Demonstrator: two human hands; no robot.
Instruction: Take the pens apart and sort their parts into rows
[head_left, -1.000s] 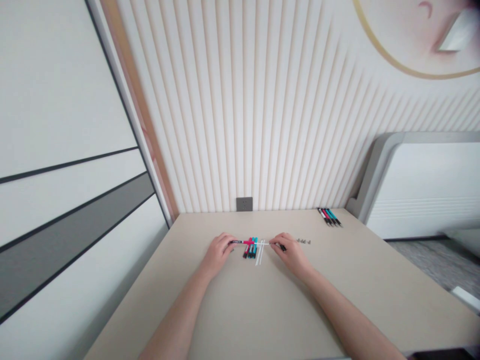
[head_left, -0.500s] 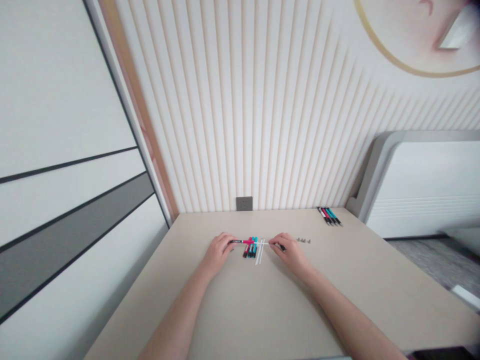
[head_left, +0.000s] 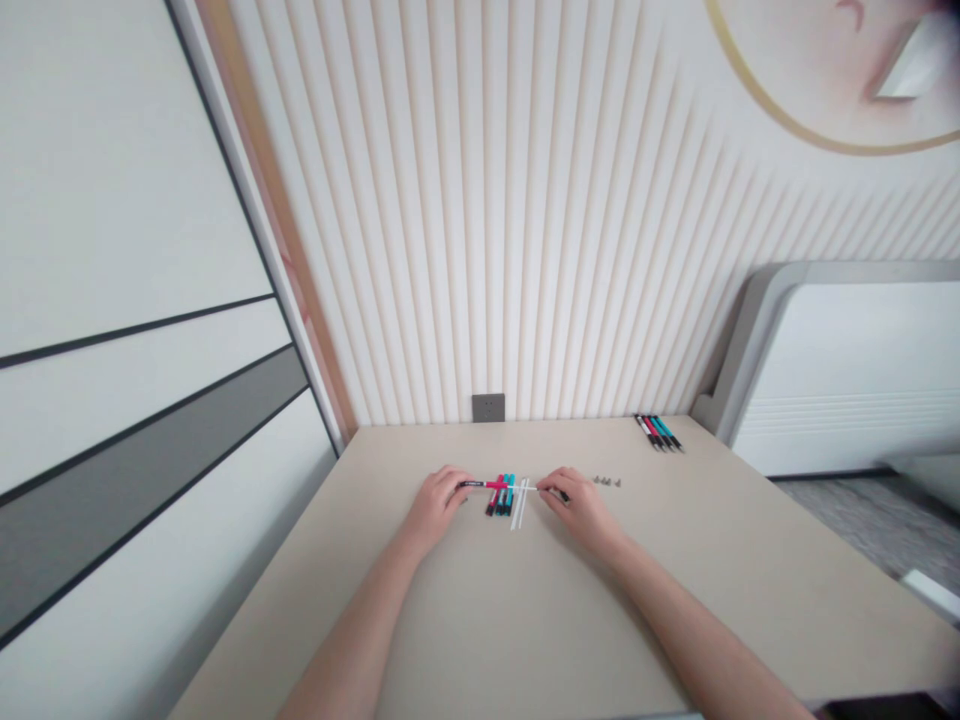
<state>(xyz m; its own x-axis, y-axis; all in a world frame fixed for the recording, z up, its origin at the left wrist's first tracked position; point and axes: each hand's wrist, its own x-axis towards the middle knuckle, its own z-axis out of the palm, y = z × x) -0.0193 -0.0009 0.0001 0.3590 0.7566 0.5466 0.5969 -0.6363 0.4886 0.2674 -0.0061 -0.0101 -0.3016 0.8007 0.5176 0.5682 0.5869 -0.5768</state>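
Both grips closed on red pen [head_left: 491, 484], left hand [head_left: 433, 505], right hand [head_left: 581, 510], long axis left-to-right.

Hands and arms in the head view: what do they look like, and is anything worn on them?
The left hand and right hand wear no gloves. No watch or bracelet shows at the wrists. Any rings would be too small to tell. The left forearm and right forearm have no sleeves down to the picture's lower edge.

By the table's [head_left: 525, 620] far edge lie spare pens [head_left: 659, 433]; small grey bits [head_left: 607, 481] nearby; wall socket [head_left: 488, 407] behind.
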